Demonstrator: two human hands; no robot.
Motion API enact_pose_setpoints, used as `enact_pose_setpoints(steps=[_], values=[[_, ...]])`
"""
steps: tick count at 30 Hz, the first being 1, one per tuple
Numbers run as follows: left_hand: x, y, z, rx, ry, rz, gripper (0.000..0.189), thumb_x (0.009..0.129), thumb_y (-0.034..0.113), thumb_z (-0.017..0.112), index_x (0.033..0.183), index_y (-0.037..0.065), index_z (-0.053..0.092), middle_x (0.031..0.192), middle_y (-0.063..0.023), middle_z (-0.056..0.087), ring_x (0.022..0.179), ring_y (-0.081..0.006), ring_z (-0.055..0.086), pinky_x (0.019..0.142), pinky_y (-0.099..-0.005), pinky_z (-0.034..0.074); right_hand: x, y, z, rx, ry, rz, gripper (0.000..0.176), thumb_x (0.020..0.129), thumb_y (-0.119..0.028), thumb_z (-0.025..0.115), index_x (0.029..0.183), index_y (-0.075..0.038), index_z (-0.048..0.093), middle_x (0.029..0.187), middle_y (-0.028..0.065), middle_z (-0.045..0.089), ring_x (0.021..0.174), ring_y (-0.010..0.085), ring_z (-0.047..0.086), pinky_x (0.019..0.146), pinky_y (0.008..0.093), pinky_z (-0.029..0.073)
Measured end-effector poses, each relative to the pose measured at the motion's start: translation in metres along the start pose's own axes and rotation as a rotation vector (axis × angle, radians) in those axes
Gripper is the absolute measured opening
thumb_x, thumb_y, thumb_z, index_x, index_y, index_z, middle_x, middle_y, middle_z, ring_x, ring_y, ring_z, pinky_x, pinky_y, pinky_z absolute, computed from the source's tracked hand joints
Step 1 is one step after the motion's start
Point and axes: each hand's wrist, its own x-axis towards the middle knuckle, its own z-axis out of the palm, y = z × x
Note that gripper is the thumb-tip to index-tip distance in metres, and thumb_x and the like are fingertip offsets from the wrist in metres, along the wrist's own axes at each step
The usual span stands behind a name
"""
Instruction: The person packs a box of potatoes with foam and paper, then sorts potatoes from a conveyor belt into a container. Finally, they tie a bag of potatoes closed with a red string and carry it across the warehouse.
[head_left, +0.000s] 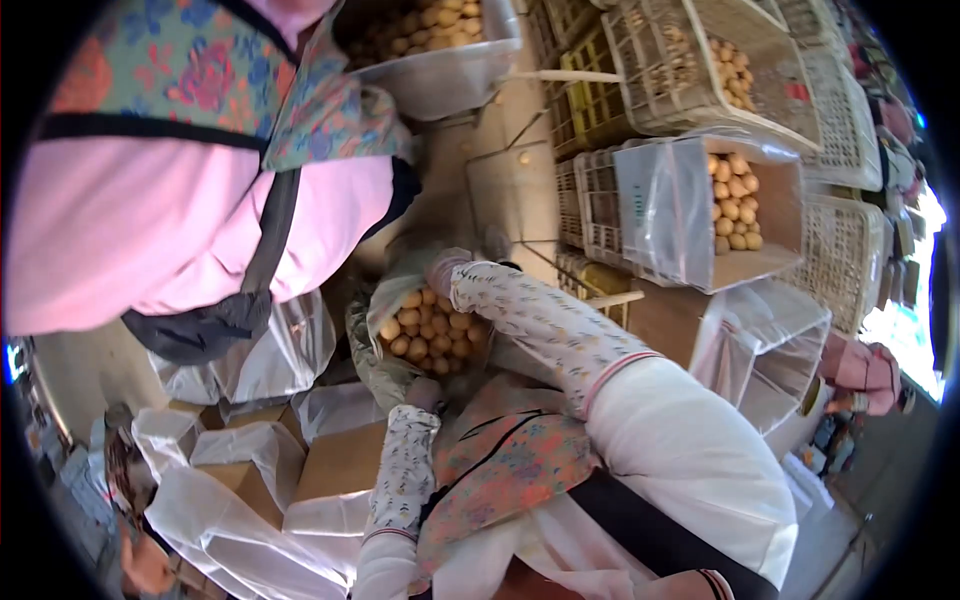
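Note:
A bag (366, 352) with a pale, crumpled rim stands open in front of me, with many round tan fruits (430, 335) inside; I cannot make out their exact kind. At its far right rim is my right hand (449, 268), closed on the edge, with a patterned sleeve cover behind it. My left hand (424, 394) grips the near left side of the same bag. Both hands are small and partly blurred, and most of their fingers are hidden by the bag and cuffs.
A person in pink with a floral apron (200, 75) stands close at upper left. Plastic-lined cartons (335, 465) are at lower left. Plastic crates (660, 85) and a lined carton of fruits (665, 205) line the right. A tub (440, 80) of fruits stands at the top.

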Motion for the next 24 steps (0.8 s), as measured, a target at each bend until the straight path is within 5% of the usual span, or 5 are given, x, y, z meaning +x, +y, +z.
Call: enact_pose_setpoints(steps=[6,13,18,21,24], values=[[-0.038,-0.078,0.022,0.069,-0.033,0.385,0.024,0.085,0.024,0.059,0.101,0.008,0.068,0.099,-0.0116,0.068,0.083,-0.0308,0.063,0.076,-0.0459,0.051,0.043,0.118,0.068,-2.413,1.422,2.207,0.012,0.082,-0.019,0.063,0.076,-0.012,0.071,0.079,0.0071,0.069,0.076,0.0221,0.066,0.063,0.0402,0.053],[-0.229,-0.064,-0.209,-0.838,0.802,-0.658,0.034,0.099,0.033,0.042,0.089,0.008,0.062,0.068,-0.0023,0.052,0.057,-0.0135,0.048,0.055,-0.0323,0.039,0.093,0.158,0.067,-2.457,1.543,2.677,0.016,0.084,-0.018,0.064,0.093,-0.012,0.075,0.094,0.0077,0.072,0.087,0.0234,0.07,0.07,0.0394,0.057],[-0.346,0.036,-0.34,-0.783,1.494,0.182,0.027,0.099,0.03,0.046,0.084,0.009,0.05,0.069,0.0006,0.047,0.044,-0.0033,0.026,0.047,-0.0224,0.03,0.108,0.178,0.065,-2.314,1.243,3.153,0.019,0.083,-0.016,0.061,0.09,-0.007,0.076,0.094,0.0121,0.073,0.09,0.0264,0.07,0.074,0.0404,0.057],[-0.309,0.124,-0.382,-0.992,1.341,0.796,0.024,0.101,0.025,0.041,0.101,0.003,0.05,0.089,-0.0056,0.058,0.053,-0.0062,0.045,0.056,-0.0256,0.04,0.11,0.188,0.069,-2.406,1.575,2.484,0.04,0.079,-0.018,0.069,0.117,-0.007,0.064,0.109,0.0154,0.068,0.102,0.0289,0.066,0.08,0.0403,0.055],[-0.228,0.149,-0.412,-0.715,1.473,0.685,0.031,0.098,0.022,0.047,0.115,-0.004,0.052,0.098,-0.0103,0.061,0.071,-0.0156,0.052,0.061,-0.0269,0.042,0.227,0.305,0.111,-2.119,1.685,1.59,0.093,0.065,-0.027,0.084,0.143,-0.006,0.038,0.131,0.016,0.056,0.118,0.0257,0.057,0.095,0.0391,0.049]])
